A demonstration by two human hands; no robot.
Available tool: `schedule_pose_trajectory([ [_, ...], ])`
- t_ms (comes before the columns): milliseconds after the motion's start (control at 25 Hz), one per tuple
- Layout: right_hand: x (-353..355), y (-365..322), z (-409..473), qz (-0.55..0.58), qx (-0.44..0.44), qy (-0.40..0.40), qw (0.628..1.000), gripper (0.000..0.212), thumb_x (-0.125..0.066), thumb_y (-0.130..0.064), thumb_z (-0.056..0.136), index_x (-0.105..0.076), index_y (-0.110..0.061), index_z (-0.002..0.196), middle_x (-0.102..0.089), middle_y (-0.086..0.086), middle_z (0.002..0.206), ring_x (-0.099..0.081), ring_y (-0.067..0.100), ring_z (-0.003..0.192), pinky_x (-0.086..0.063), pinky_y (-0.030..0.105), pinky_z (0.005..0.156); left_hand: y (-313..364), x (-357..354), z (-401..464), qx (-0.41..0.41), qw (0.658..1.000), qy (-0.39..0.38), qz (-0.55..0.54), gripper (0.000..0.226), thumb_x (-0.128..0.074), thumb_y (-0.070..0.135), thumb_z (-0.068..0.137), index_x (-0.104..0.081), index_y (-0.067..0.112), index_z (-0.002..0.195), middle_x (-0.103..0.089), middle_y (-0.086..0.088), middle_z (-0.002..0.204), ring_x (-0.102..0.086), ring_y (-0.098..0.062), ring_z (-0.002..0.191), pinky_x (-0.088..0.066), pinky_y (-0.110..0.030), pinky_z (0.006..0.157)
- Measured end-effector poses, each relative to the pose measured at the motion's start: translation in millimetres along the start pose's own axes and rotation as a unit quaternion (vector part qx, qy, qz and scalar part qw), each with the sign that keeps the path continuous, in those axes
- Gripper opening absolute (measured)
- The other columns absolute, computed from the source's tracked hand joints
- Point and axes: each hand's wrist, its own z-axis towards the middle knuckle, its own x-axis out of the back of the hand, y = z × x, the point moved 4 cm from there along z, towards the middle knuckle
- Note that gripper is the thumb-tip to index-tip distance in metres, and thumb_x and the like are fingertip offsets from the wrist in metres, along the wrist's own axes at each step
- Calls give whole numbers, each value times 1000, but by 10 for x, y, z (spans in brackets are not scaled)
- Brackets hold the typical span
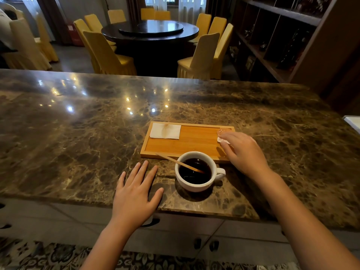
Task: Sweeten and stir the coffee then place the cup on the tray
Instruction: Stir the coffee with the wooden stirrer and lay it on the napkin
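A white cup (196, 185) of black coffee stands on the marble counter, handle to the right, just in front of a wooden tray (194, 142). A thin wooden stir stick (175, 161) leans in the cup, its upper end pointing left over the tray's front edge. A small sugar packet (222, 135) lies at the tray's right end. My right hand (244, 152) rests over that end with its fingertips on the packet; I cannot tell whether they pinch it. My left hand (136, 193) lies flat on the counter left of the cup, fingers spread.
A folded white napkin (165, 130) lies in the tray's far left corner. The brown marble counter (78, 133) stretches wide to the left and far side. Behind it stand a round dark table (150, 30) with yellow chairs and a shelf unit (282, 36) at right.
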Motion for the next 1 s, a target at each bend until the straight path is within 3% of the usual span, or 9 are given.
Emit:
schedule_pose_trajectory([
  [160, 191, -609, 64, 112, 67, -49, 990, 24, -59, -27, 87, -64, -16, 108, -68, 2, 103, -56, 9, 83, -43, 19, 70, -2, -6, -2, -1, 1000, 1, 1, 64, -21, 61, 84, -24, 33, 141, -22, -1, 152, -12, -15, 140, -13, -50, 114],
  [320, 12, -1194, 59, 36, 143, -92, 985, 30, -61, -35, 85, -62, -18, 109, -67, 0, 104, -57, 13, 86, -47, 30, 66, -11, -14, -4, -3, 1000, 2, 5, 64, -21, 61, 84, -25, 33, 141, -24, -1, 152, -11, -14, 140, -13, -50, 113],
  [520, -225, -1412, 68, -33, 174, -67, 982, 17, -59, -27, 86, -61, -16, 98, -67, 2, 90, -60, 22, 81, -35, 28, 57, -18, -25, 0, -1, 1000, 1, 4, 63, -21, 61, 85, -25, 33, 141, -24, -1, 152, -10, -14, 140, -12, -50, 114],
  [720, -24, -1201, 90, 79, 96, -26, 992, 11, -60, -18, 86, -65, -18, 96, -70, 0, 89, -62, 17, 77, -51, 32, 62, -16, -14, 4, -2, 1000, 3, 0, 65, -20, 61, 84, -27, 32, 141, -24, -1, 152, -12, -15, 140, -13, -50, 113],
  [880, 316, -762, 66, 175, 2, 7, 985, 6, -66, -15, 83, -66, -17, 89, -66, -5, 81, -62, 12, 72, -52, 28, 64, -22, -12, -3, -2, 1000, -2, 1, 66, -17, 62, 83, -25, 32, 142, -21, 0, 153, -9, -15, 141, -12, -50, 114],
  [1000, 419, -527, -53, 238, -44, -7, 970, 3, -65, -9, 83, -64, -11, 83, -68, 2, 79, -67, 13, 72, -55, 23, 66, -11, -8, 3, -4, 1000, -4, 2, 67, -16, 62, 83, -24, 32, 142, -21, -1, 153, -10, -15, 141, -12, -50, 114],
])
